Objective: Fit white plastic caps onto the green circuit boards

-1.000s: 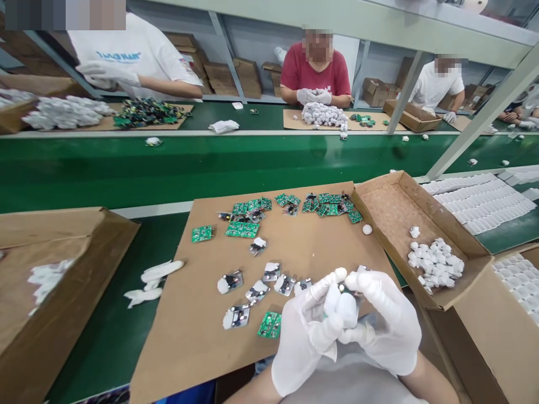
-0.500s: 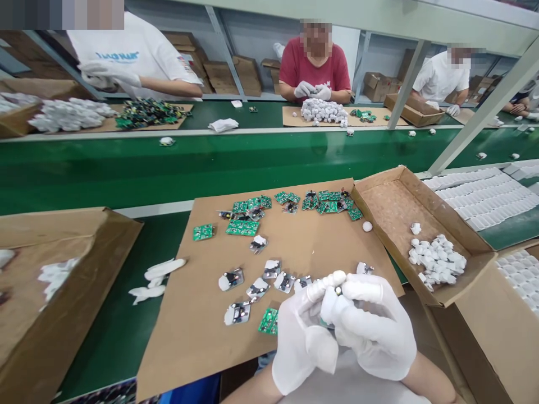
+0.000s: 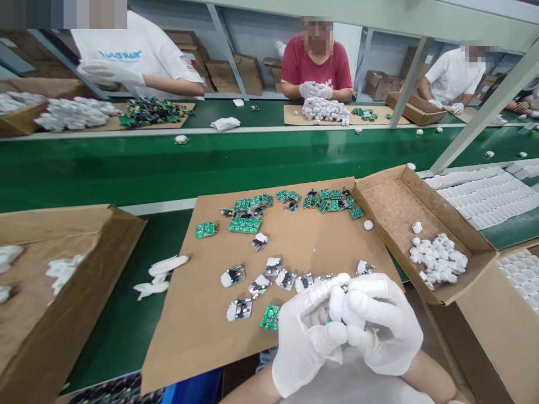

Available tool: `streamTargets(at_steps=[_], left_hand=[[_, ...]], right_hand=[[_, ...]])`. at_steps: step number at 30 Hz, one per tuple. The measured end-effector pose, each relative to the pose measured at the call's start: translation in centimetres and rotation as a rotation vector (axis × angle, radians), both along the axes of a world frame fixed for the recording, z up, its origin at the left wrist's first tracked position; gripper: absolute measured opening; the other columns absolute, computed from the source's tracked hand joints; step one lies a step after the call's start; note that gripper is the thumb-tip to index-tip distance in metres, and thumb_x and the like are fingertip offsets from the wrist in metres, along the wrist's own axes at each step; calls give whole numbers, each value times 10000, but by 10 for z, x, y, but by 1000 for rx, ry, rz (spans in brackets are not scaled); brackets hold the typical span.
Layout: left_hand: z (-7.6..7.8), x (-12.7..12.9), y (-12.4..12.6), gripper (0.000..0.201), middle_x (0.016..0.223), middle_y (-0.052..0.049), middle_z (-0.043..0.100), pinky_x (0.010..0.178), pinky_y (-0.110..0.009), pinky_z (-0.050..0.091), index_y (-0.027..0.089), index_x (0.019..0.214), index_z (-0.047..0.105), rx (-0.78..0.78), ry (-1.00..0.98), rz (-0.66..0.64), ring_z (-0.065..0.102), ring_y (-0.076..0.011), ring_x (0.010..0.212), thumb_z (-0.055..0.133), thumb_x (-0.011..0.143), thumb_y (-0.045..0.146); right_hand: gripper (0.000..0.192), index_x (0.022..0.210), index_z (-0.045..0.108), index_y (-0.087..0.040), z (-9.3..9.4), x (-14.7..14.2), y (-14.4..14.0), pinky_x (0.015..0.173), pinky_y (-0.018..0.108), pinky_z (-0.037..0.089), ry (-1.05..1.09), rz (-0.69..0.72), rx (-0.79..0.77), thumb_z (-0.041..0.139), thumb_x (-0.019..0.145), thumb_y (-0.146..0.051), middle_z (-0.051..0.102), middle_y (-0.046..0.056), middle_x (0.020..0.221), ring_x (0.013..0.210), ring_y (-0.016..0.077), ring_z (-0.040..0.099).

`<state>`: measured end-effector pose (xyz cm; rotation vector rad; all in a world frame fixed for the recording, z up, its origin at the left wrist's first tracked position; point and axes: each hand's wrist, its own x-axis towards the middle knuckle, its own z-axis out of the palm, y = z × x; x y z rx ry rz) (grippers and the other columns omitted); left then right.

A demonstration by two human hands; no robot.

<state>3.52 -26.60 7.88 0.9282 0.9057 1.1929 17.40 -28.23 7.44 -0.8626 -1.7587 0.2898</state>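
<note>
Both my hands wear white gloves and meet over the lower right of the cardboard sheet [image 3: 332, 241]. Between their fingertips is a small circuit board with a white lump [image 3: 338, 303]; only a trace of green edge shows and most of it is hidden. My left hand [image 3: 300, 331] grips it from the left, thumb in front. From the right, my right hand [image 3: 391, 325] closes on it with fingers and thumb. Just beyond lie several circuit boards with white lumps [image 3: 260, 286]. A green circuit board [image 3: 269, 317] lies beside my left hand.
Green boards [image 3: 244, 225] line the sheet's far side. At right, a cardboard tray [image 3: 381, 196] holds white pieces [image 3: 440, 258]; another carton [image 3: 96, 264] stands left. White strips [image 3: 162, 275] lie near the sheet. Beyond the green conveyor belt [image 3: 252, 163], several people in gloves work.
My left thumb has moved up against the held piece, and my right thumb now shows beside it. A white-topped piece on the belt has shifted right. The view has shifted slightly.
</note>
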Motion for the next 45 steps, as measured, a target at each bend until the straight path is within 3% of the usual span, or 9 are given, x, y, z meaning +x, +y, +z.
streamTargets(at_steps=[9,14,16,21,25,31,37,43,45], left_hand=[[-3,-1,5,486,669,-67,740,655,-331,625,173,901,831,15,-15,-69,718,-265,718,856,613,565],[-7,-2,3,568,697,-58,750,414,-262,525,151,945,800,-161,28,-138,578,-143,439,866,578,579],[-7,-2,3,574,730,-63,763,377,-247,493,149,980,793,-174,62,-156,519,-104,375,854,600,576],[-4,-5,3,429,877,-98,803,712,-346,635,189,917,828,-42,102,-102,743,-281,773,875,612,488],[-2,-8,3,448,949,-116,811,777,-380,636,200,948,833,-1,115,-129,750,-324,879,852,640,524],[-7,-6,-1,512,724,-90,775,726,-420,622,161,896,829,32,120,-69,720,-298,711,829,633,601],[-14,-7,-5,437,687,-64,752,634,-354,599,233,942,837,218,149,-18,685,-243,642,841,649,556],[-11,-6,-6,439,626,-53,715,614,-345,584,203,865,839,83,111,-1,672,-246,637,842,632,575],[-9,-5,-5,460,632,-44,713,598,-341,576,201,909,834,24,70,-36,651,-226,592,855,621,559]], right_hand=[[503,1471,457,-242,-12,0,-2,536,274,572,167,78,17,581,984,-247,657,52,857,705,164,635],[552,1464,466,-281,-16,1,-6,589,292,601,64,-110,17,647,943,-304,702,87,997,797,198,673],[542,1482,429,-270,-11,1,-4,617,285,599,58,-56,18,605,970,-284,700,66,927,756,179,669],[222,1209,591,-275,9,0,5,593,262,538,84,288,-166,494,1021,-343,542,-21,675,624,147,583],[99,1057,602,-295,9,4,4,614,247,528,124,266,-194,516,1013,-316,535,-35,692,618,129,564],[692,1389,474,-280,2,14,-8,781,343,559,106,107,-249,777,806,-497,695,18,907,825,204,669],[271,1151,618,-312,16,12,-10,604,258,508,40,35,-255,718,899,-294,683,-30,769,642,134,608],[565,1377,516,-308,8,16,-5,712,304,582,0,88,-250,721,871,-456,661,13,897,773,172,662],[508,1359,532,-316,8,15,-1,695,294,581,-3,167,-241,696,894,-441,613,-7,815,717,162,638]])
